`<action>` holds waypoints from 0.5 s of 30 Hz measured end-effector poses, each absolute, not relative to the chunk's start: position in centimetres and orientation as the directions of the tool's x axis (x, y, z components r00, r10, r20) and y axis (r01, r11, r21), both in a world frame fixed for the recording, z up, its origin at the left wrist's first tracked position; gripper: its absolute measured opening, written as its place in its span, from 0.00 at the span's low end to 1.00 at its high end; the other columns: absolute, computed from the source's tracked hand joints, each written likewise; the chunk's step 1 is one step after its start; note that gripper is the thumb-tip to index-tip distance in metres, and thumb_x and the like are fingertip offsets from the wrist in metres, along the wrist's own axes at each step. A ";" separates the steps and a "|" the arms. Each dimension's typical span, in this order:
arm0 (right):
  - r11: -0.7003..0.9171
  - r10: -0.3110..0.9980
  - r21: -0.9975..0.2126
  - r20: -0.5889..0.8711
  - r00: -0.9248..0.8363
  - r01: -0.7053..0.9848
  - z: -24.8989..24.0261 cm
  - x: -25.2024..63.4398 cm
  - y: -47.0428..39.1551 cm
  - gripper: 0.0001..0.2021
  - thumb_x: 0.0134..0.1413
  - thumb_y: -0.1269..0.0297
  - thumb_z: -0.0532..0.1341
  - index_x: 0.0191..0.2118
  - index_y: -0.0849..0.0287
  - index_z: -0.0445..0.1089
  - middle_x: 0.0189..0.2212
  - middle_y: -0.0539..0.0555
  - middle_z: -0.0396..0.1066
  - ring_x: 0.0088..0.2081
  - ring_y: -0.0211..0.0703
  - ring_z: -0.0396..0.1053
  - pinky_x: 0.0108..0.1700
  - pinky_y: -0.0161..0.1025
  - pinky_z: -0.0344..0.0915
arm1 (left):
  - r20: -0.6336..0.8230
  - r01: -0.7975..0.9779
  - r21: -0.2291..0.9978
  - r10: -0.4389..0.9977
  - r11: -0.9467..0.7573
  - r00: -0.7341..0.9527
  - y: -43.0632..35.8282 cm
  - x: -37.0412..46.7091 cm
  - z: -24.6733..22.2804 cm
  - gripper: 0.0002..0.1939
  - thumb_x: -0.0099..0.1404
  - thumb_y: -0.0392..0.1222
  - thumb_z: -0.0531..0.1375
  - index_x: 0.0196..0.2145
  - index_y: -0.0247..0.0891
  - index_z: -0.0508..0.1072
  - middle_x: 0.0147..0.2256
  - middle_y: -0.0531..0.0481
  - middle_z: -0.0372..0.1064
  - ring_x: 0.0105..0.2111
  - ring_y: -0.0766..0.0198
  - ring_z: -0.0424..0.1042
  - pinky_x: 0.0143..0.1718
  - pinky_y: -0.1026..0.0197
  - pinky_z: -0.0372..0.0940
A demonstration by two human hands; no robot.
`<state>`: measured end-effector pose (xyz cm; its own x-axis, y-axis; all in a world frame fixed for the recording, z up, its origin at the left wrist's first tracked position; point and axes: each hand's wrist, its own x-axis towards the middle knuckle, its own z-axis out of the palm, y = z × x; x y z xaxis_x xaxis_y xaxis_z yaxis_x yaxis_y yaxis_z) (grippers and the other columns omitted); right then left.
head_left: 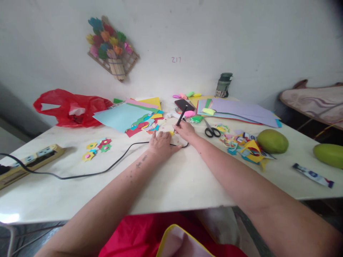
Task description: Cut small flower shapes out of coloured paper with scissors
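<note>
The black pen-like stick [182,115] stands tilted near the middle of the table [187,189], its upper end leaning away from the person; the right hand [187,131] has its fingers clamped on it, with the lower end near a small yellow piece [171,133]; the left hand [161,143] lies palm down just beside, fingers bent and close together, thumb spread apart, and whether they press on that piece I cannot tell; the step in hand looks like fine work with the stick's lower end, and the next move seems to call for a steady left hand and a light, exact right grip; a black cable [88,175] runs from the power strip [45,155] and passes by the left hand; just beyond the hands lie coloured paper scraps [144,125], and to the right black-handled scissors [212,132]; further out are small paper flowers [104,143] on the left, a heap of cuttings [250,150] on the right, 2 green fruits [272,141] and a tube [313,175]; at the back, a light blue sheet [120,117], purple sheets [238,109] and a red bag [93,109].
</note>
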<state>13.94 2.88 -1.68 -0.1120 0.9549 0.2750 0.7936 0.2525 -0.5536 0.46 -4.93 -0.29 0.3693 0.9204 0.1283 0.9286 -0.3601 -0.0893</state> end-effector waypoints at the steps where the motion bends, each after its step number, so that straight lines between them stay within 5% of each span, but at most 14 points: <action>1: 0.255 0.954 -0.553 0.277 -0.113 0.794 -1.7 14.0 2.9 0.14 0.56 0.56 0.54 0.41 0.57 0.71 0.36 0.54 0.76 0.39 0.44 0.72 0.37 0.36 0.63 | 0.127 0.929 -0.091 0.921 -0.359 0.368 -4.9 0.5 -0.3 0.34 0.63 0.63 0.42 0.55 0.36 0.64 0.53 0.43 0.64 0.55 0.48 0.58 0.59 0.43 0.43; 15: 0.265 0.954 -0.545 0.271 -0.132 0.795 -1.5 14.0 2.8 0.14 0.57 0.56 0.54 0.41 0.57 0.71 0.36 0.54 0.76 0.39 0.44 0.72 0.38 0.35 0.63 | 0.116 0.931 -0.075 0.924 -0.357 0.363 -5.1 0.6 0.0 0.33 0.63 0.63 0.44 0.55 0.38 0.64 0.53 0.43 0.64 0.55 0.48 0.57 0.60 0.43 0.42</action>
